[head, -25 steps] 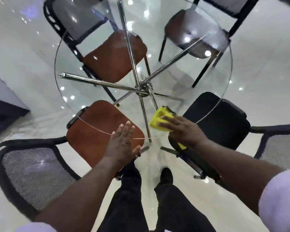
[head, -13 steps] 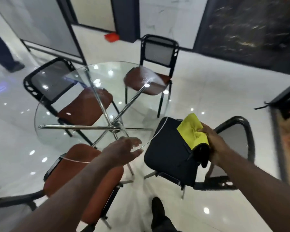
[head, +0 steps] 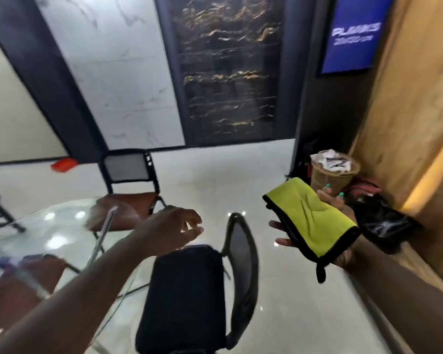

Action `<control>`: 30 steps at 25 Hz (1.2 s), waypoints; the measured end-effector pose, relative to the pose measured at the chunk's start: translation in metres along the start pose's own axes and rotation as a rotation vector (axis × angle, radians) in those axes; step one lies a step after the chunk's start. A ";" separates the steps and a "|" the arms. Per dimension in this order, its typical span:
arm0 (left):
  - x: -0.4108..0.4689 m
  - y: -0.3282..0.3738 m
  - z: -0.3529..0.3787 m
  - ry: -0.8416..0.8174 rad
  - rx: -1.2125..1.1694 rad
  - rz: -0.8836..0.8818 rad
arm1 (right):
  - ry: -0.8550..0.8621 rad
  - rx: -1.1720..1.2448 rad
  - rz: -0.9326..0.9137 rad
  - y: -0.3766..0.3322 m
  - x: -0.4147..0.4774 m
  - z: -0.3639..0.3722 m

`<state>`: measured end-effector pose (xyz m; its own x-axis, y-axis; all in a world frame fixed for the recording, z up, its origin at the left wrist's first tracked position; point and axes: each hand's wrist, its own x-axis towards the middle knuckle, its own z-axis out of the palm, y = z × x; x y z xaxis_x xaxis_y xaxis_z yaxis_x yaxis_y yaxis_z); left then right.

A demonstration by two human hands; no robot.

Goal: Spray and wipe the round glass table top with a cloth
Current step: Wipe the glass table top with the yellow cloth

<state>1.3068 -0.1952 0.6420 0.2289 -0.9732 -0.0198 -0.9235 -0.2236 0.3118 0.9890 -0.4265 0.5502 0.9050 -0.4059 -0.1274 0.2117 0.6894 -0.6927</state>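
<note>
Room: glossy white floor [head: 202,175].
Surface [head: 49,226]: round glass, lower left.
Basket [head: 330,178]: woven, holds white papers [head: 330,160].
Cloth [head: 310,221]: yellow-green, black-edged, off the surface, lying on the flat right hand [head: 343,258].
Left hand [head: 174,229]: loosely curled, empty, near the surface's right edge.

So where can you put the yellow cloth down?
The glass table top looks bare left of the far brown chair. The black chair seat is bare too. The corner by the basket and black bag is crowded.

Items, mine: left hand [head: 174,226], centre frame, bare left forearm [head: 87,282]; right hand [head: 343,259], right side, bare right forearm [head: 399,284], teal-painted fingernails [head: 327,185].
</note>
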 end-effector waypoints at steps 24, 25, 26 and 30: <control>0.509 0.001 0.055 0.173 -0.054 -0.103 | 0.291 -1.656 0.092 -0.404 0.309 -0.197; 0.523 -0.006 0.050 0.170 -0.057 -0.131 | 0.269 -1.626 0.085 -0.410 0.332 -0.200; 0.536 -0.014 0.046 0.168 -0.051 -0.161 | 0.262 -1.598 0.077 -0.418 0.356 -0.207; 0.573 -0.050 0.040 0.166 -0.047 -0.323 | 0.133 -1.631 0.131 -0.443 0.465 -0.238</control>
<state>1.4720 -0.7438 0.5773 0.5567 -0.8302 0.0284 -0.7810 -0.5115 0.3584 1.2281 -1.0631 0.6286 0.8298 -0.5046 -0.2384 -0.5267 -0.5670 -0.6333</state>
